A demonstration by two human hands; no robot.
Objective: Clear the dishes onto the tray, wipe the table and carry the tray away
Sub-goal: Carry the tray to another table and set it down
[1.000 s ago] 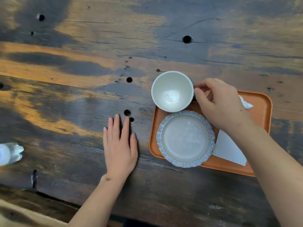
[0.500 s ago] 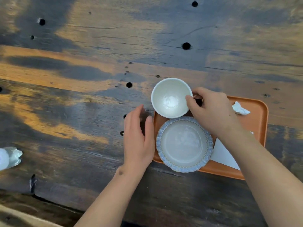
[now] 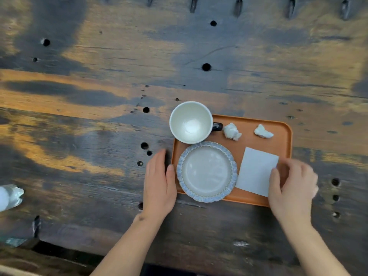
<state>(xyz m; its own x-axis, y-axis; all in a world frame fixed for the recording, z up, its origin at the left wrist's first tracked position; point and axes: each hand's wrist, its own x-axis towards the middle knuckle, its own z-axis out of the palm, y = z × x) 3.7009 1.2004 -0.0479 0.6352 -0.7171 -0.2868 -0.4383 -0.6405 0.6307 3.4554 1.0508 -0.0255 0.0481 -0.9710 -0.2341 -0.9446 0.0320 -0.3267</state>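
— Where are the dishes?
— Cup (image 3: 190, 122) and plate (image 3: 207, 171) sit on the orange tray (image 3: 282, 128).
— The hands?
— Left hand (image 3: 159, 183) flat against the tray's left edge; right hand (image 3: 291, 186) loosely curled over its right corner, thumb on the napkin (image 3: 255, 170).

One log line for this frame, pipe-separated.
cup, plate on tray | left hand open at tray edge | right hand at napkin

Bottle (image 3: 9, 197) cropped; right fingers (image 3: 310, 176) blurred

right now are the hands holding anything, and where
Both hands are at the tray: the left hand rests flat against its left edge, and the right hand curls over the near right corner.
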